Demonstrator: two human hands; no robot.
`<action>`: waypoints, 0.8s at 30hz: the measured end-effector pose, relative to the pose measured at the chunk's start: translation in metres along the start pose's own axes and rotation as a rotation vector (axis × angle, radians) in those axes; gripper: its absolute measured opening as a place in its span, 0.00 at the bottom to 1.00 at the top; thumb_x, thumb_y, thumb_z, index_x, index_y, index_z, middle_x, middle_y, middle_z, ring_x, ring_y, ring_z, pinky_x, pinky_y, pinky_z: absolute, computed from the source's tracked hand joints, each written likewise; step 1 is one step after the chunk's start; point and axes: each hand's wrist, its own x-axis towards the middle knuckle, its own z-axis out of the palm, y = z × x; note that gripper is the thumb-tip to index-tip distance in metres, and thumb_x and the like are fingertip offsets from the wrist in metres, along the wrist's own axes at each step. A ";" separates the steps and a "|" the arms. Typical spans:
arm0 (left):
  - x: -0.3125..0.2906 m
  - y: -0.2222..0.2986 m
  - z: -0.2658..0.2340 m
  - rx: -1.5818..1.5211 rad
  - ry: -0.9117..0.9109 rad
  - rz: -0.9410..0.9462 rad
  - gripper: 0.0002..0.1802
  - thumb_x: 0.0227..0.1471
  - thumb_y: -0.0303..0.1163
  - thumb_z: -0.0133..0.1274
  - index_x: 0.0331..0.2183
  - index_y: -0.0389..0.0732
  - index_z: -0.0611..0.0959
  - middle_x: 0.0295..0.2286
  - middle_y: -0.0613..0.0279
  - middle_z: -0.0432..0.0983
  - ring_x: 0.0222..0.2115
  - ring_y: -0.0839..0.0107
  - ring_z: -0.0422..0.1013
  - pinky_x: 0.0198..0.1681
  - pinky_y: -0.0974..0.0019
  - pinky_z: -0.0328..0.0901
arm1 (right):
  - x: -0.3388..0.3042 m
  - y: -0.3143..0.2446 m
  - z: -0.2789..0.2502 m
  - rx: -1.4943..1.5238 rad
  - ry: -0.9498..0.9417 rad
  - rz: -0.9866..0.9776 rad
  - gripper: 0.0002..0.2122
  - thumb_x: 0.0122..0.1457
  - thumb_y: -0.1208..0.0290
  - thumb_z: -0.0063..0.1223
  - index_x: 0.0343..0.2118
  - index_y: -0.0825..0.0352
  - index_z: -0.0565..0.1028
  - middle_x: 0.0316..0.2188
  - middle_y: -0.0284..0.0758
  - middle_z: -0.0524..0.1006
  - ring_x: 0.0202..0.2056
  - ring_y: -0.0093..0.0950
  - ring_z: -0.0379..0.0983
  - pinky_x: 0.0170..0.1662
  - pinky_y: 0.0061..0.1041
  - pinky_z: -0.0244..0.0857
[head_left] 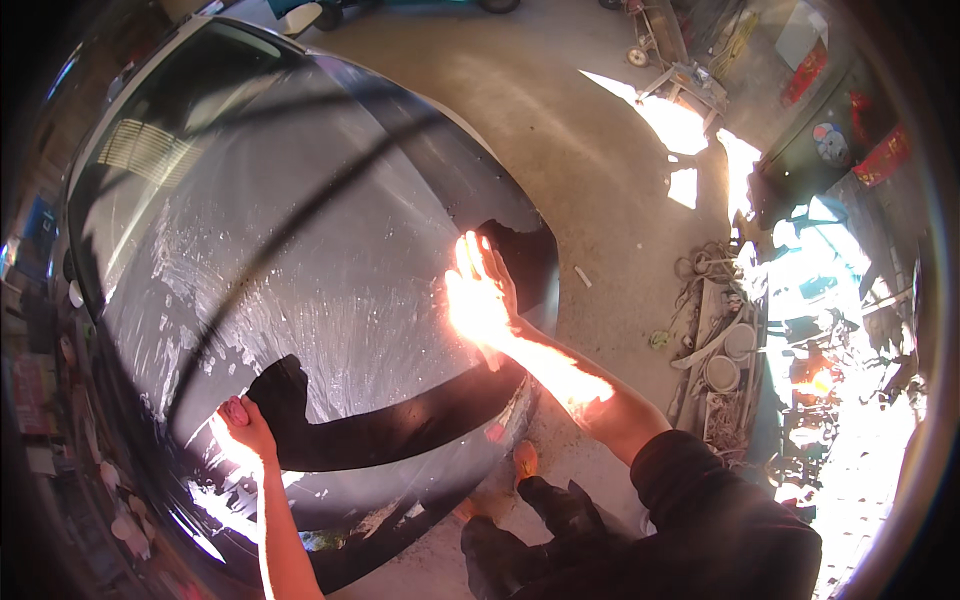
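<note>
A car's dark grey hood (330, 270) spreads in front of me, its surface streaked with whitish marks and shining spots. My right hand (480, 300) lies over the hood's right side, fingers stretched out; strong sunlight washes out its detail, and nothing shows in it. At the front left of the car, my left hand (247, 430) is closed around a small pinkish-red object (237, 410), whose kind I cannot make out. Beside that hand begins a black band (400, 432) that curves along the hood's front edge; whether it is shadow or bare paint, I cannot tell.
The windshield (200, 90) is at the far left. Concrete floor (590, 170) runs along the car's right side. Buckets (722, 374), boards and clutter line the right, partly in glaring sun. A wheeled metal frame (690, 90) stands far right. My shoe (526, 458) is close to the bumper.
</note>
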 end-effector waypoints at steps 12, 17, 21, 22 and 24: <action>0.009 0.018 -0.025 0.168 0.051 0.045 0.13 0.59 0.36 0.70 0.38 0.41 0.83 0.34 0.54 0.78 0.38 0.51 0.77 0.45 0.50 0.72 | -0.001 -0.034 -0.035 0.199 0.318 -0.329 0.21 0.66 0.69 0.60 0.57 0.79 0.81 0.66 0.59 0.78 0.69 0.61 0.70 0.76 0.55 0.62; 0.014 0.012 -0.037 0.200 0.000 0.018 0.14 0.57 0.38 0.72 0.39 0.43 0.84 0.35 0.53 0.80 0.36 0.48 0.78 0.44 0.48 0.73 | -0.004 -0.050 -0.010 0.148 0.190 -0.370 0.27 0.70 0.65 0.55 0.67 0.78 0.76 0.71 0.59 0.71 0.75 0.54 0.65 0.78 0.55 0.58; 0.017 0.037 -0.048 0.239 0.002 -0.024 0.15 0.56 0.37 0.73 0.39 0.43 0.85 0.36 0.54 0.80 0.37 0.48 0.79 0.44 0.48 0.74 | -0.184 -0.045 -0.026 0.343 -0.007 -0.362 0.27 0.68 0.67 0.54 0.68 0.74 0.77 0.70 0.57 0.74 0.74 0.55 0.66 0.78 0.57 0.57; 0.016 0.039 -0.048 0.239 -0.002 -0.030 0.15 0.55 0.37 0.73 0.39 0.43 0.85 0.36 0.54 0.81 0.37 0.48 0.79 0.44 0.47 0.74 | -0.175 -0.038 -0.034 0.341 -0.050 -0.397 0.27 0.67 0.68 0.54 0.67 0.74 0.77 0.69 0.55 0.75 0.74 0.55 0.68 0.77 0.58 0.59; 0.017 0.039 -0.044 0.197 0.012 -0.024 0.15 0.55 0.38 0.73 0.39 0.43 0.85 0.36 0.54 0.81 0.37 0.48 0.79 0.44 0.47 0.74 | -0.108 -0.037 -0.027 0.278 0.113 -0.579 0.26 0.67 0.70 0.54 0.67 0.74 0.77 0.69 0.52 0.76 0.72 0.56 0.69 0.77 0.57 0.60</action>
